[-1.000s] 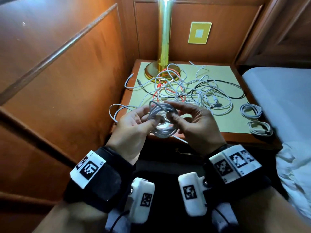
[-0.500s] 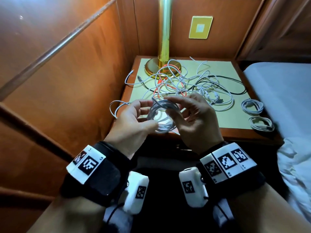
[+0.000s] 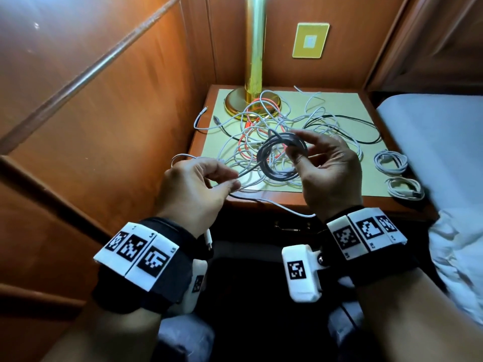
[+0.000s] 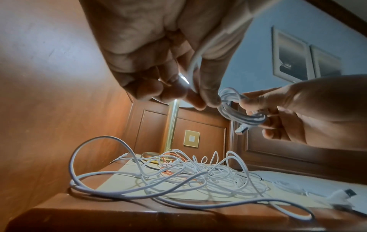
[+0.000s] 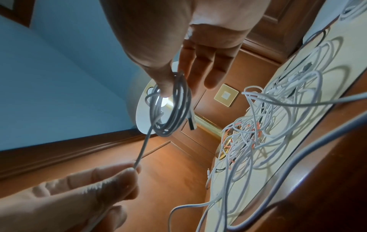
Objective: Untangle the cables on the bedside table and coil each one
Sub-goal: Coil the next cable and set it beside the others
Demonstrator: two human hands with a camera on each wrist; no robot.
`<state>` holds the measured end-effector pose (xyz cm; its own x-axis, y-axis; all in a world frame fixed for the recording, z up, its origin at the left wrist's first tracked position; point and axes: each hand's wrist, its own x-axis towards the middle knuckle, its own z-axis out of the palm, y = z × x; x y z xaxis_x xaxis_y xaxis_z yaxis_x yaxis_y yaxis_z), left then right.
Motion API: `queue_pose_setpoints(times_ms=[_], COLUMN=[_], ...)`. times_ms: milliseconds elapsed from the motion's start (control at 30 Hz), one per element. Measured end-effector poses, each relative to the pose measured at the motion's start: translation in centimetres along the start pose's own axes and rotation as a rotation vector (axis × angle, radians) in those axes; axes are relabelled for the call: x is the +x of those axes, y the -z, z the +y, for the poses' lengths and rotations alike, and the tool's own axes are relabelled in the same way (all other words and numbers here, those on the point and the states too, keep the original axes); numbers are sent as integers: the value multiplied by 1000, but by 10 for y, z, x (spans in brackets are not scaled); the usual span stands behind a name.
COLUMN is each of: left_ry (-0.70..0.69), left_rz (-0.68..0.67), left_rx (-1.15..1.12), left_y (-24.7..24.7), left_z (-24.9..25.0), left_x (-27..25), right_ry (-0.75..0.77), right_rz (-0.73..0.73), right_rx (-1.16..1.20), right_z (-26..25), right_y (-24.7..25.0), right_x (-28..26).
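Observation:
A grey-white coil (image 3: 281, 158) of cable hangs in the air over the front of the bedside table (image 3: 339, 201). My right hand (image 3: 296, 146) pinches its top between thumb and fingers, and a USB plug (image 4: 241, 130) dangles from it. The coil's loose tail (image 5: 143, 149) runs left to my left hand (image 3: 235, 180), which pinches it between thumb and fingertips. Behind the hands a tangle of white, orange and black cables (image 3: 287, 118) lies spread on the table's pale mat. In the right wrist view the coil (image 5: 174, 109) hangs from my thumb.
Two small white coiled cables (image 3: 390, 160) (image 3: 403, 188) lie at the table's right edge. A brass lamp base (image 3: 235, 103) stands at the back left with cables over it. One white cable (image 3: 274, 205) droops over the front edge. Wooden panelling is on the left, a bed (image 3: 431, 131) on the right.
My hands have drawn apart. The left hand let go of the coil and now holds only its tail out to the left, while the right hand carried the coil up and right.

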<state>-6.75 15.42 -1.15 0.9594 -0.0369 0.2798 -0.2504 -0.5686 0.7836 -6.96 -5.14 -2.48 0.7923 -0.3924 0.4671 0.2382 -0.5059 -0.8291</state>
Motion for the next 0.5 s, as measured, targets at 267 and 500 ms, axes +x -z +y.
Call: queue_pose_setpoints(times_ms=[267,500], left_ry=[110,350], left_rz=[-50,-46], left_rx=[21,-744], left_y=[-11,-21], left_z=[1,5], left_x=[-9,-1], right_ry=[-202,-219], right_rz=[-153,-249], right_rx=[401,452], right_z=[-16,-19], right_y=[-6,-4], right_x=[-8,-10])
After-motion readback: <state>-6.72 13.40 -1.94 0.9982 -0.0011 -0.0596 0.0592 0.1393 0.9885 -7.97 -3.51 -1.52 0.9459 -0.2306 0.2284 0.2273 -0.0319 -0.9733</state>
